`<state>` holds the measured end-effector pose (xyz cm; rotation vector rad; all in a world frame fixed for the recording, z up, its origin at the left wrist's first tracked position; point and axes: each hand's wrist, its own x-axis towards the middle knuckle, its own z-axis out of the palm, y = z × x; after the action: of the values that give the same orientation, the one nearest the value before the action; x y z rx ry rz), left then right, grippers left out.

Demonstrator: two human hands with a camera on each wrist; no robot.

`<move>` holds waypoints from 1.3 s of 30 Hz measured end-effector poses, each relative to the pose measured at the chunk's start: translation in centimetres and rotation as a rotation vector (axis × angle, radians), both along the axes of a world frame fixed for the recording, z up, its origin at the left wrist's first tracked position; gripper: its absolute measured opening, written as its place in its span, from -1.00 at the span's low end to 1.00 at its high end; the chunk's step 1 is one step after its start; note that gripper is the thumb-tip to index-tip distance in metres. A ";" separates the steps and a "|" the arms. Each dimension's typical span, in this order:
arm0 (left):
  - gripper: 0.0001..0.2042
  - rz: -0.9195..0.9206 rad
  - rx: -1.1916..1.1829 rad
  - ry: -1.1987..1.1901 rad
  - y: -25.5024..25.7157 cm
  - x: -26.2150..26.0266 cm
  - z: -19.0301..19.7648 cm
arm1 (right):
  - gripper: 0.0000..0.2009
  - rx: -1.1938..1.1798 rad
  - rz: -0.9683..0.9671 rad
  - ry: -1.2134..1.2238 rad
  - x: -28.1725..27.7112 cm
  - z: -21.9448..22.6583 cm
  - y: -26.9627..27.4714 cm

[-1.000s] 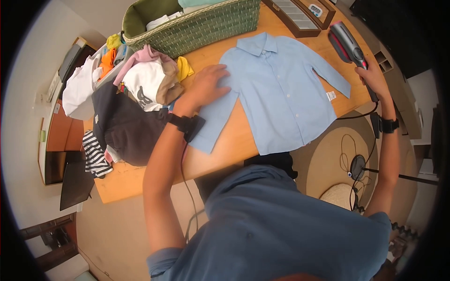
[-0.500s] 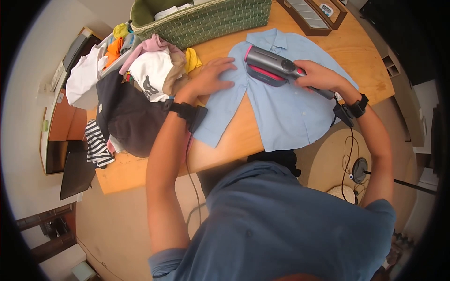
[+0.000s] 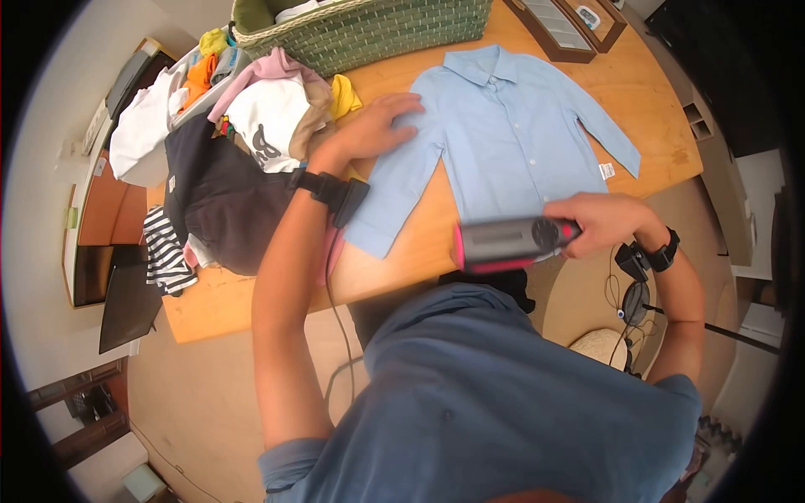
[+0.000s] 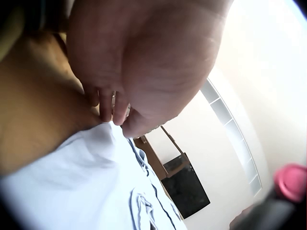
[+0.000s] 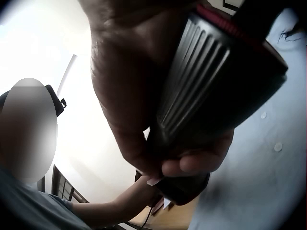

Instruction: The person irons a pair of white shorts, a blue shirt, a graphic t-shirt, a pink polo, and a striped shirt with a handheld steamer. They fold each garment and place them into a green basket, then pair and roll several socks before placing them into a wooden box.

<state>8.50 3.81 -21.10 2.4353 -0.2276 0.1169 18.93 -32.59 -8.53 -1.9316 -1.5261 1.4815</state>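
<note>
A light-blue long-sleeved shirt (image 3: 503, 142) lies spread and buttoned on the wooden table, collar away from me. My left hand (image 3: 373, 126) rests at its left shoulder and upper sleeve, fingers extended. In my right hand (image 3: 605, 220) is a grey and pink handheld garment steamer (image 3: 507, 241), its head over the shirt's bottom hem at the table's front edge. Fingers wrap round the ribbed handle (image 5: 192, 76) in the right wrist view, with the shirt's buttons beside it. The left wrist view catches the steamer's pink end (image 4: 291, 182), blurred, at lower right.
Left of the shirt is a heap of clothes, with dark trousers (image 3: 231, 214), a white printed top (image 3: 267, 121) and a striped piece (image 3: 166, 251). Behind stands a green woven basket (image 3: 377, 40). A brown compartment box (image 3: 558, 29) is at the back right. A cord (image 3: 338, 310) hangs by my left arm.
My right hand has brought the steamer from the table's right side across the shirt's chest, then down toward me to the hem. The left hand stays near the same shoulder.
</note>
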 end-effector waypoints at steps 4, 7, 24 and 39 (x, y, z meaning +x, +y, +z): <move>-0.64 0.192 -0.336 0.094 0.5 0.4 0.9 | -0.70 0.124 -0.420 0.155 -0.5 0.0 3.6; -0.64 0.248 -0.393 0.061 1.2 0.5 0.4 | -0.75 0.250 -0.543 0.144 0.5 -1.5 7.4; -0.67 0.379 -0.480 0.109 0.6 0.3 1.1 | -0.58 0.161 -0.078 0.175 -1.5 -3.1 3.3; -0.71 0.451 0.130 -0.044 -1.7 2.6 -0.6 | -0.70 0.241 -1.006 -0.966 20.0 -7.2 -15.3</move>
<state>11.09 2.16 -21.69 2.5758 0.3083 0.3639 38.96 -47.87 -15.70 -2.7199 -0.5888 -0.0773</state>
